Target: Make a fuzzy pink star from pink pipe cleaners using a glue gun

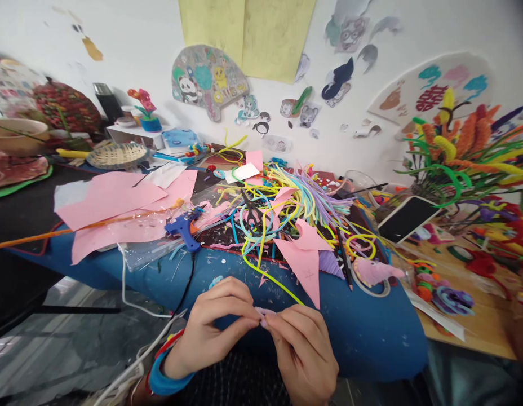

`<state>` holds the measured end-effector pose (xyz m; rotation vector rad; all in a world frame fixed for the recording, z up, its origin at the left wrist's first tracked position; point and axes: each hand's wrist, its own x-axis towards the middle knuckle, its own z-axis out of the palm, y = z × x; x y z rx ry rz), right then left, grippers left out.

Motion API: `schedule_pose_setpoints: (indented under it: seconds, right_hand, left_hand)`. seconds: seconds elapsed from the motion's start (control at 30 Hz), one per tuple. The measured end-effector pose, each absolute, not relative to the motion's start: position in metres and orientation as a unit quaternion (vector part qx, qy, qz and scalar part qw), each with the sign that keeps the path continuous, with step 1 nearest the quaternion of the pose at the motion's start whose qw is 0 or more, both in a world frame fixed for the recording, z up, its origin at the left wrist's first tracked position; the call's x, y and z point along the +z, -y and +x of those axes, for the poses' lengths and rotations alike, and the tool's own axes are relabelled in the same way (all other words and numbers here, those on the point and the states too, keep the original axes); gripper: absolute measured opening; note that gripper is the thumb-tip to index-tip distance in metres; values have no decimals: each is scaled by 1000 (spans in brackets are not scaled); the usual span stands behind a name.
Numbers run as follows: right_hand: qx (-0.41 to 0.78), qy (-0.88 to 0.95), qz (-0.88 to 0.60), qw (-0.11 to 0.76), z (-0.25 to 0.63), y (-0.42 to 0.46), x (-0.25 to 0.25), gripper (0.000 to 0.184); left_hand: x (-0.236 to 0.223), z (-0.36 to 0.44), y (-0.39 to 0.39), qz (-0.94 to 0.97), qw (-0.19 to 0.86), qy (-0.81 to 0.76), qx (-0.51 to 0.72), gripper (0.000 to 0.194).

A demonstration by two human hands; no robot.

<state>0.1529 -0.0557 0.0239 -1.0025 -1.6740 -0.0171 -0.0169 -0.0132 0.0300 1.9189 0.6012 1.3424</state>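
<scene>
Low in the head view, in front of the table's near edge, my two hands meet fingertip to fingertip. My left hand (221,318) pinches one end of a short, pale lilac fuzzy piece (265,313), which looks like a bit of pipe cleaner. The thumb and fingers of my right hand (304,349) are closed on its other end. Most of the piece is hidden by the fingers. Just beyond lie a cut pink paper sheet (301,265) and a yellow pipe cleaner (276,280). A blue glue gun (184,228) rests left of centre.
A heap of pastel pipe cleaners (316,197) covers the table's middle, with black scissors (252,211) in it. Pink paper sheets (113,197) lie left. A phone (409,219) leans at right before a pipe-cleaner bouquet (464,152). A white cable (130,301) hangs near my left arm.
</scene>
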Motion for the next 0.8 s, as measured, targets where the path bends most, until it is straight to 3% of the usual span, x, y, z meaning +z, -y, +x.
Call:
schedule_pose_setpoints:
  seconds: [0.2,0.43,0.8]
  right_hand:
    - [-15,712,-429,555,153,55,22,23]
    - [-81,721,-430,537,151,54,18,20]
    - [-138,713,-435,533,148,50,22,13]
  left_hand:
    - [26,-23,17,713,363,-264,538,10]
    - [33,-21,16,805,235,-249,484,24]
    - [34,-19,12,832,164,-260,463,15]
